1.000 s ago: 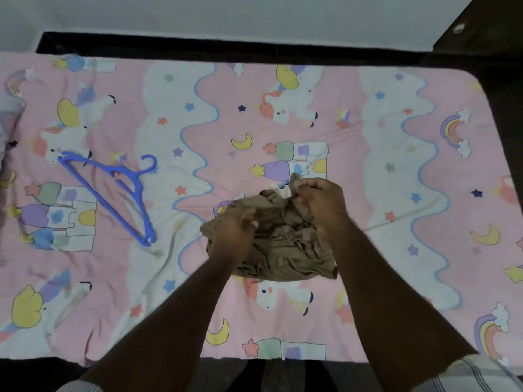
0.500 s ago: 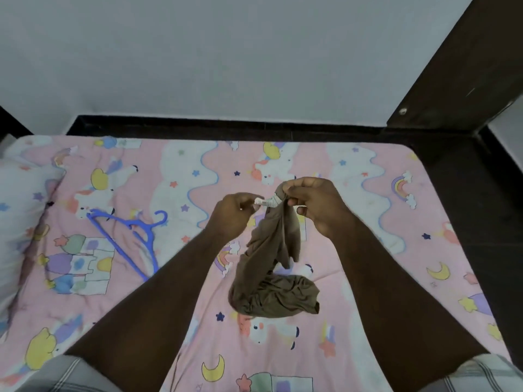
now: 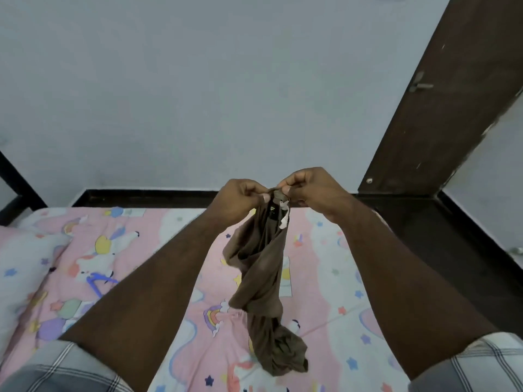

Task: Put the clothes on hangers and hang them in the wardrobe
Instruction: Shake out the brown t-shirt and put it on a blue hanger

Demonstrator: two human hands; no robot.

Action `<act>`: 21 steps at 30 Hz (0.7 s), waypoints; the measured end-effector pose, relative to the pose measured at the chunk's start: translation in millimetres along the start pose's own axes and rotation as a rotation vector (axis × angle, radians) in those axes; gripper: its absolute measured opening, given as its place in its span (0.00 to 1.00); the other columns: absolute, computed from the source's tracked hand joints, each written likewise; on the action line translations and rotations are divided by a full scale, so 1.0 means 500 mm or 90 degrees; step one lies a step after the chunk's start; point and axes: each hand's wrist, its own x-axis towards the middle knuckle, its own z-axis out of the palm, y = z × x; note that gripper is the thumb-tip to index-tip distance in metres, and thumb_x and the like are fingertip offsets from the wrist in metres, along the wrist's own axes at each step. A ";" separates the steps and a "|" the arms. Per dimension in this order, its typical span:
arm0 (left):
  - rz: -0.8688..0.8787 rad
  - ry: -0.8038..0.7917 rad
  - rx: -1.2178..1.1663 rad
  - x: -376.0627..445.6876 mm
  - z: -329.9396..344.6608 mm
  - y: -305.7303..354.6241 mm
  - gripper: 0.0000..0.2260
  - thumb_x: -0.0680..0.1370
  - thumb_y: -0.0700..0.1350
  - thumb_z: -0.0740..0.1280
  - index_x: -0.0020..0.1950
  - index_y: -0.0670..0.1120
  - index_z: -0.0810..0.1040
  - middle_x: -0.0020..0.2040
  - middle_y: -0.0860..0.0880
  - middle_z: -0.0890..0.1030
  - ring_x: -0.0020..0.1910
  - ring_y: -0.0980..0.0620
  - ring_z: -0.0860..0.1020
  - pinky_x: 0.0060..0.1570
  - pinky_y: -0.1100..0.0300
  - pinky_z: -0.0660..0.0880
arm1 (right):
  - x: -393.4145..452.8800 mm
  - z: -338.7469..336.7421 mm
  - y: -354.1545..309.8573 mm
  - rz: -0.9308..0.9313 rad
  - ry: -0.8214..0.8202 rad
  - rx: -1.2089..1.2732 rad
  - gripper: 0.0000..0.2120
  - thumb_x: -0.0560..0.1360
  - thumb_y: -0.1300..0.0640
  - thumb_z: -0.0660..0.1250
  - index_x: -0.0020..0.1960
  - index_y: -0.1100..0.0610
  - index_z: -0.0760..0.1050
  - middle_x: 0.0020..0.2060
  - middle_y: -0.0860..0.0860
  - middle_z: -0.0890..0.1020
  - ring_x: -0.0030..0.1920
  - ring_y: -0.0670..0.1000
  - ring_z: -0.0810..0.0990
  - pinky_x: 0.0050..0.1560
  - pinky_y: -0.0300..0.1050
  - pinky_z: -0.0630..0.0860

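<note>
A brown garment (image 3: 263, 275) hangs twisted in the air over the bed, its lower end bunched near the sheet. My left hand (image 3: 240, 198) and my right hand (image 3: 308, 190) pinch its top edge close together, beside a black label and a white tag. A blue plastic hanger (image 3: 97, 281) lies on the bed to the left, mostly hidden behind my left forearm.
The bed (image 3: 141, 230) carries a pink cartoon-print sheet, with a pillow (image 3: 25, 267) at the left. A grey wall stands behind it. A dark wooden door (image 3: 441, 103) rises at the right over a dark floor (image 3: 441, 244).
Both hands have lifted the garment from a crumpled heap on the bed up into the air, so it now hangs stretched. The view has tilted upward toward the wall.
</note>
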 end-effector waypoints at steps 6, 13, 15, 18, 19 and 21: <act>0.011 0.061 0.040 0.002 0.009 0.092 0.04 0.77 0.42 0.71 0.45 0.48 0.87 0.42 0.49 0.87 0.44 0.50 0.85 0.47 0.54 0.82 | -0.033 -0.030 0.008 -0.027 0.095 -0.085 0.04 0.75 0.62 0.73 0.49 0.56 0.85 0.40 0.52 0.87 0.43 0.47 0.85 0.48 0.43 0.81; 0.053 0.117 0.065 0.000 0.009 0.142 0.05 0.76 0.43 0.72 0.43 0.50 0.86 0.40 0.54 0.86 0.43 0.55 0.84 0.49 0.55 0.81 | -0.058 -0.006 0.049 -0.007 0.078 -0.218 0.08 0.71 0.61 0.77 0.49 0.54 0.86 0.40 0.45 0.87 0.41 0.39 0.83 0.51 0.39 0.78; 0.059 0.137 0.057 -0.003 0.006 0.149 0.04 0.76 0.43 0.72 0.43 0.49 0.86 0.40 0.53 0.86 0.42 0.53 0.84 0.47 0.56 0.81 | -0.063 0.014 0.051 -0.007 0.103 -0.240 0.08 0.70 0.58 0.78 0.49 0.54 0.86 0.38 0.44 0.86 0.39 0.37 0.82 0.46 0.35 0.74; 0.056 0.163 0.037 -0.005 -0.004 0.155 0.03 0.76 0.43 0.73 0.44 0.48 0.86 0.40 0.51 0.86 0.43 0.50 0.85 0.46 0.55 0.83 | -0.065 0.038 0.050 -0.022 0.180 -0.233 0.08 0.70 0.54 0.78 0.48 0.53 0.84 0.37 0.43 0.85 0.41 0.40 0.82 0.43 0.34 0.74; 0.053 0.166 0.030 -0.006 -0.008 0.156 0.03 0.76 0.42 0.73 0.44 0.47 0.86 0.40 0.51 0.86 0.43 0.49 0.85 0.45 0.55 0.83 | -0.066 0.046 0.047 -0.028 0.189 -0.234 0.08 0.70 0.53 0.78 0.48 0.52 0.84 0.36 0.43 0.84 0.41 0.41 0.82 0.42 0.34 0.74; 0.050 0.165 0.023 -0.008 -0.015 0.157 0.03 0.75 0.42 0.73 0.44 0.47 0.86 0.40 0.50 0.86 0.42 0.50 0.85 0.44 0.56 0.82 | -0.066 0.062 0.043 -0.044 0.188 -0.269 0.06 0.71 0.52 0.77 0.46 0.52 0.83 0.35 0.44 0.83 0.39 0.43 0.81 0.39 0.37 0.73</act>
